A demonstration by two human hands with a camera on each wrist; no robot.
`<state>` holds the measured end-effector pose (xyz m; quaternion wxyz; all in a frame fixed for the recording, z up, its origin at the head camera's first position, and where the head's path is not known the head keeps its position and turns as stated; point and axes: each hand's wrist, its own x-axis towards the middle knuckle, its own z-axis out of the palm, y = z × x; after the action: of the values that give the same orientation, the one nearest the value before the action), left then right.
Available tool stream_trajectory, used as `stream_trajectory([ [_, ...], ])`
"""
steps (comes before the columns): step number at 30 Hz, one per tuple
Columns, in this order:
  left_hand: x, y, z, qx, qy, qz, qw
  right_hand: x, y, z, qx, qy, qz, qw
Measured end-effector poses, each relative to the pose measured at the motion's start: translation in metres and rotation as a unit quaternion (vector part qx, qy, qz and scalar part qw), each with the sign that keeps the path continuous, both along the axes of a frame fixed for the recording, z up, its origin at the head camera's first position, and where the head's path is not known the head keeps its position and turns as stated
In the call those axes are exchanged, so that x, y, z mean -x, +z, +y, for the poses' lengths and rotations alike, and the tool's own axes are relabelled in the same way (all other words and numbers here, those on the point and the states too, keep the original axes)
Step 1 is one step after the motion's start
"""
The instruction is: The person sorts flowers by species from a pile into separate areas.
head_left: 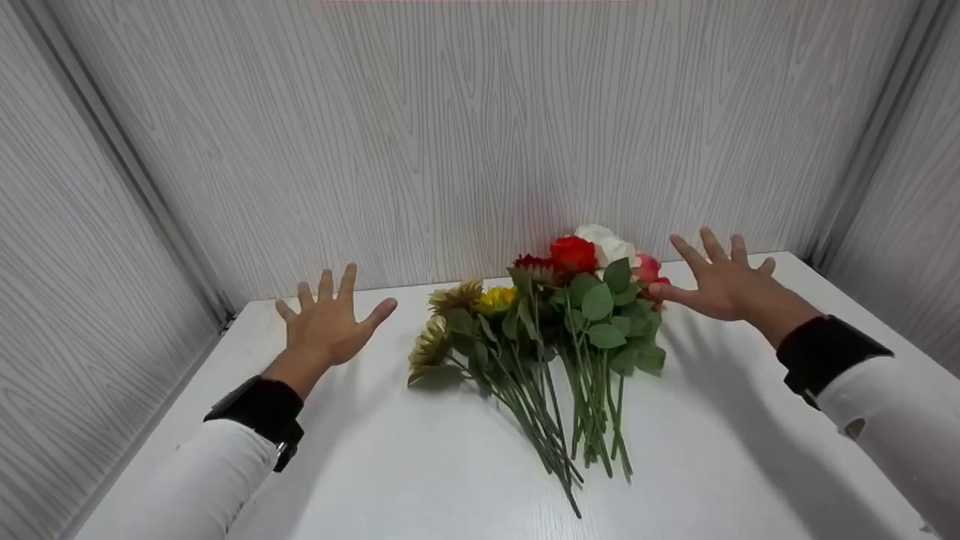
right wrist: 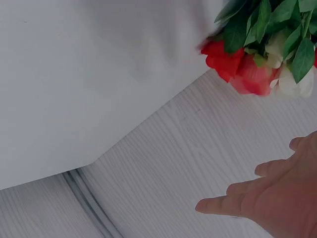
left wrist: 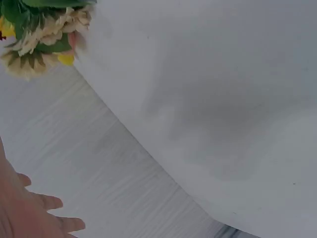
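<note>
Two loose bunches of flowers lie on a white table, stems toward the near edge. In the left bunch are beige sunflowers (head_left: pixel 430 345) and a yellow sunflower (head_left: pixel 496 299). The right one has a red rose (head_left: pixel 574 254), white roses (head_left: pixel 606 244) and a pink rose (head_left: pixel 646 268) among green leaves (head_left: pixel 598 303). Left of the flowers, my left hand (head_left: pixel 324 328) is held over the table with fingers spread, touching nothing. My right hand (head_left: pixel 724 287) hovers at the right, also spread; its thumb overlaps the red and pink blooms in the head view, and contact cannot be judged there.
Behind the white table (head_left: pixel 420 465) stands a pale wood-grain panel (head_left: pixel 450 135), close to the flower heads. Similar panels rise on the left (head_left: pixel 90 247) and right (head_left: pixel 919 225). Each wrist wears a black band (head_left: pixel 259 412).
</note>
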<state>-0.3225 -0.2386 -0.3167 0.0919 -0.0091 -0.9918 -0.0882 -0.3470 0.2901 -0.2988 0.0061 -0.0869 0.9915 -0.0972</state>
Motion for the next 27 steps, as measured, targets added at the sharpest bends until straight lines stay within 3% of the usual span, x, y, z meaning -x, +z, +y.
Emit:
stream_trajectory([
  [7,-0.046,-0.019,0.055,-0.039,-0.053,0.051,0.9965,-0.027,-0.018,-0.037,-0.030,0.062,0.070,0.9952],
  [10,-0.065,-0.029,0.080,-0.041,-0.085,0.038,0.9948,-0.039,-0.027,-0.054,-0.032,0.090,0.108,0.9896],
  [13,-0.076,-0.038,0.102,-0.055,-0.112,-0.005,0.9921,-0.049,-0.035,-0.069,-0.020,0.114,0.118,0.9863],
  [17,-0.082,-0.050,0.125,-0.101,-0.138,-0.076,0.9823,-0.059,-0.042,-0.085,0.012,0.135,0.087,0.9870],
  [20,-0.083,-0.058,0.140,-0.152,-0.147,-0.110,0.9713,-0.062,-0.048,-0.093,0.042,0.129,0.046,0.9897],
  [24,-0.080,-0.064,0.156,-0.228,-0.131,-0.139,0.9549,-0.062,-0.057,-0.100,0.079,0.105,-0.006,0.9913],
  [27,-0.075,-0.066,0.163,-0.268,-0.110,-0.155,0.9446,-0.061,-0.063,-0.102,0.092,0.095,-0.019,0.9910],
])
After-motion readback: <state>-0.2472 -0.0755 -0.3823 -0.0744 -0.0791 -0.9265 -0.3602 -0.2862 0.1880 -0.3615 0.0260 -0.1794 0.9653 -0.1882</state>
